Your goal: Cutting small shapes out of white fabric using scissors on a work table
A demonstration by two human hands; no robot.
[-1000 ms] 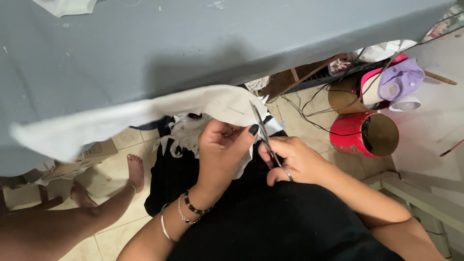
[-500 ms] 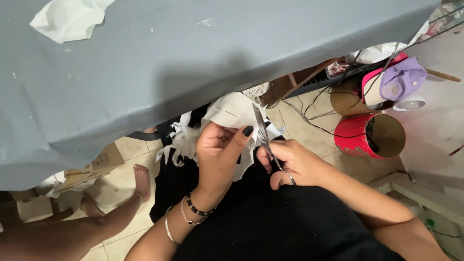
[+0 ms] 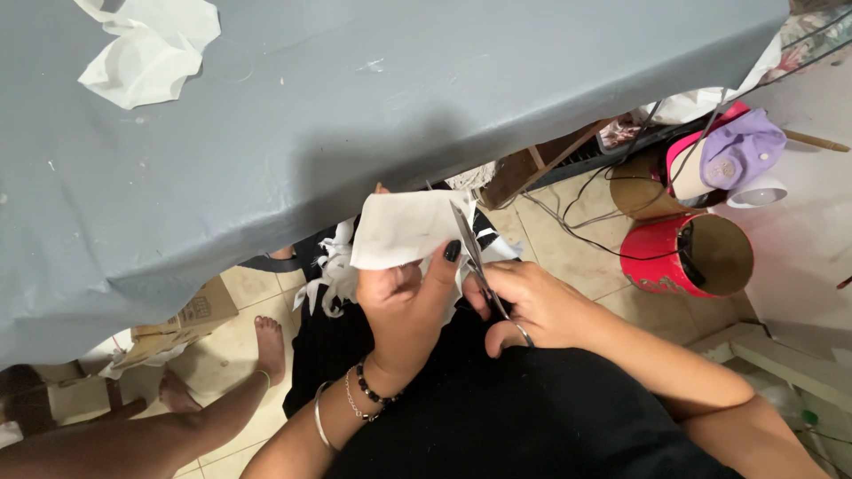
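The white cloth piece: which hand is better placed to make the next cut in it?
Right. The right hand already has the scissors, blades at the edge of the white cloth piece; the left hand pinches the cloth.

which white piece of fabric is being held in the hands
The flat white piece pinched by the left hand beside the scissors; the crumpled white piece lies untouched on the grey table.

white fabric piece [image 3: 404, 229] trimmed shorter (long strip gone)

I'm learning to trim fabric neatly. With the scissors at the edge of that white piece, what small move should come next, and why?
Probably close the scissors for a short snip: the blades lie along the right edge of the white fabric piece, which the left hand pinches taut while the right hand works the handles.
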